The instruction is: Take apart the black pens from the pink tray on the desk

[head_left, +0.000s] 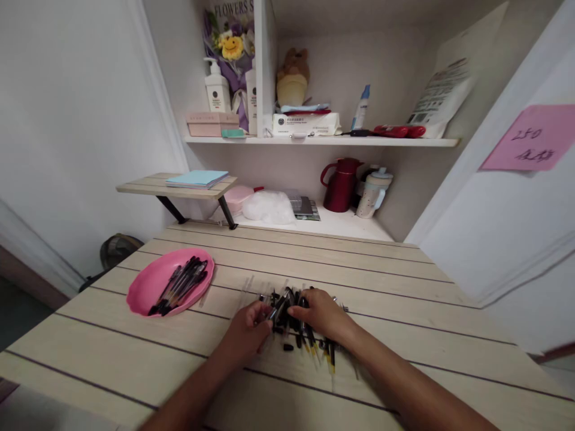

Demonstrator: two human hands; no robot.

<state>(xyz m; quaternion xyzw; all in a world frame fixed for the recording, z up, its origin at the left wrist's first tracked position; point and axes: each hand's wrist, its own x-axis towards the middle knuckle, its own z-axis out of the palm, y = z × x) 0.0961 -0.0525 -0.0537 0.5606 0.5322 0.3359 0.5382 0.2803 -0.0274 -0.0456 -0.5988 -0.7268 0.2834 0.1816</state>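
Observation:
A loose pile of pen parts (291,311) lies mid-table: black caps, dark barrels, clear tubes and refills with yellowish ends. At its left edge my left hand (251,326) is closed, thumb and fingers pinching a slim, partly clear pen part (272,313). My right hand (326,314) reaches over the pile from the right, its fingers curled down among the dark pieces. What its fingertips grip is hidden. One small black cap (288,347) sits apart at the pile's near side. Left of my hands, a pink dish (139,287) holds several dark pens (182,286).
Clear tubes (247,288) lie behind my left hand. A small raised stand (148,184) bears blue paper (197,178) at the back left. Behind the table, a red jug (342,185) and a pale tumbler (374,193) stand beneath a white shelf (372,142).

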